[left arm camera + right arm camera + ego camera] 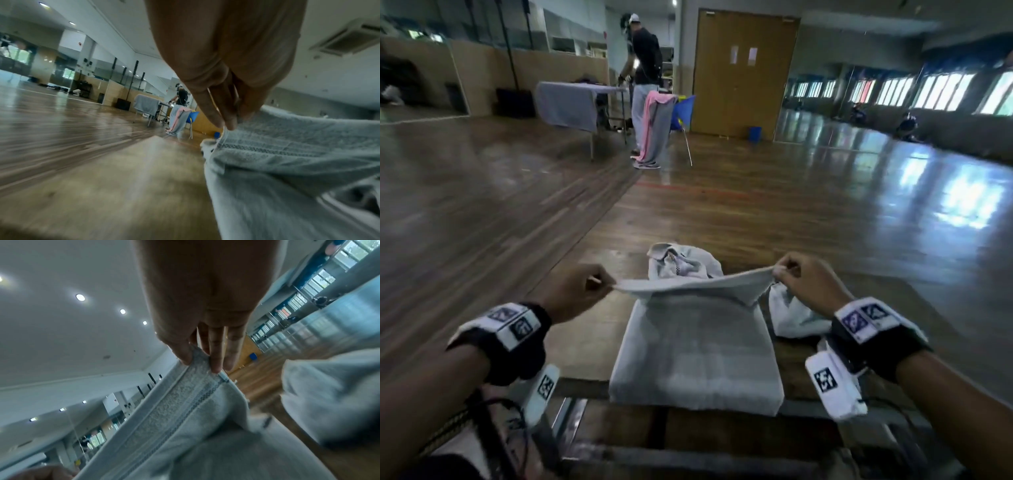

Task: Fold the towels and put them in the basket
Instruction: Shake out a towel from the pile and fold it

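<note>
A light grey towel point(695, 356) lies partly folded on the wooden table point(585, 342) in front of me. Its far edge is lifted off the table. My left hand point(599, 282) pinches the left corner of that edge, and my right hand point(786, 270) pinches the right corner. In the left wrist view my left hand point(230, 125) holds the towel point(287, 146) by its woven border. The right wrist view shows my right hand point(202, 363) with thumb and fingers pinching the towel point(185, 410) hem. No basket is in view.
A crumpled grey towel point(681, 262) lies behind the held one, and another crumpled towel point(794, 315) sits to the right. Far back a person point(643, 68) stands by a draped table point(571, 102) and a blue chair point(683, 109). Wooden floor surrounds the table.
</note>
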Demonstrator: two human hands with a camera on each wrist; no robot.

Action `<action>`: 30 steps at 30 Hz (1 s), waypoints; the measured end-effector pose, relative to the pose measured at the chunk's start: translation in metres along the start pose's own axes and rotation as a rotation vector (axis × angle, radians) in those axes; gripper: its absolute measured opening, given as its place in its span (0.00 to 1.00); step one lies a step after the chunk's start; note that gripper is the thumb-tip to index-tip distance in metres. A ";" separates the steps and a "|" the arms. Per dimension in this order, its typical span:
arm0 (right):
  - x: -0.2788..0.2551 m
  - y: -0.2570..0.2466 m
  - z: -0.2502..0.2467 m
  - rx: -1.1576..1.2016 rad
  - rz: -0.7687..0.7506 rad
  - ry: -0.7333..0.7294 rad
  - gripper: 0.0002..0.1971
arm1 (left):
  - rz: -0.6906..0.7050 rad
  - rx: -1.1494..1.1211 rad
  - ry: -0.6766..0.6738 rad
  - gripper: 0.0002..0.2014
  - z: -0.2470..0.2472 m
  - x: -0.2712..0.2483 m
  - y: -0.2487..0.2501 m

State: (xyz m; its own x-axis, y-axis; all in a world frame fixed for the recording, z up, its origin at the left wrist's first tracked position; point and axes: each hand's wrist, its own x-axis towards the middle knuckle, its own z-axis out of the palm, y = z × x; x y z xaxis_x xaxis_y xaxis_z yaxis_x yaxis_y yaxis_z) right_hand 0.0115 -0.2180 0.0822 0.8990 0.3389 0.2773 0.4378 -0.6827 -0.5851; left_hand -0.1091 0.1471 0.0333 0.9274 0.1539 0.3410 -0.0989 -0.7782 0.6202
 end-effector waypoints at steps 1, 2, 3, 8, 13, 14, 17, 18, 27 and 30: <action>-0.012 0.012 0.013 -0.015 0.007 -0.020 0.03 | -0.015 0.032 -0.057 0.06 0.011 -0.013 -0.011; -0.025 0.024 0.026 -0.029 0.013 -0.039 0.04 | -0.019 0.085 -0.119 0.04 0.023 -0.025 -0.019; -0.037 0.037 0.039 -0.044 0.018 -0.078 0.04 | -0.017 0.146 -0.194 0.03 0.033 -0.035 -0.027; -0.085 0.090 0.089 -0.164 -0.004 -0.343 0.04 | 0.089 0.348 -0.540 0.09 0.071 -0.065 -0.053; -0.100 0.113 0.105 -0.231 -0.095 -0.275 0.05 | 0.088 0.419 -0.468 0.12 0.083 -0.065 -0.063; -0.099 0.115 0.107 -0.230 -0.114 -0.249 0.05 | 0.082 0.426 -0.455 0.12 0.085 -0.061 -0.064; -0.087 0.120 0.114 -0.231 -0.135 -0.184 0.05 | 0.038 0.425 -0.395 0.11 0.091 -0.048 -0.065; -0.082 0.121 0.116 -0.233 -0.130 -0.160 0.06 | 0.020 0.425 -0.371 0.11 0.093 -0.042 -0.065; -0.060 0.121 0.119 -0.221 -0.155 -0.050 0.09 | 0.032 0.383 -0.317 0.10 0.096 -0.022 -0.063; -0.064 0.122 0.106 -0.215 -0.241 0.057 0.09 | 0.093 0.293 -0.113 0.08 0.085 -0.024 -0.056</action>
State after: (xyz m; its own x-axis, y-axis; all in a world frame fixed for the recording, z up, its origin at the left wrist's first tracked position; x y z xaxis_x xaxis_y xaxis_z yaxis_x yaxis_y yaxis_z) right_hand 0.0065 -0.2540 -0.0880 0.7656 0.4748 0.4340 0.6246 -0.7100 -0.3251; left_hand -0.0952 0.1350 -0.0698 0.9551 0.0181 0.2958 -0.0923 -0.9303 0.3549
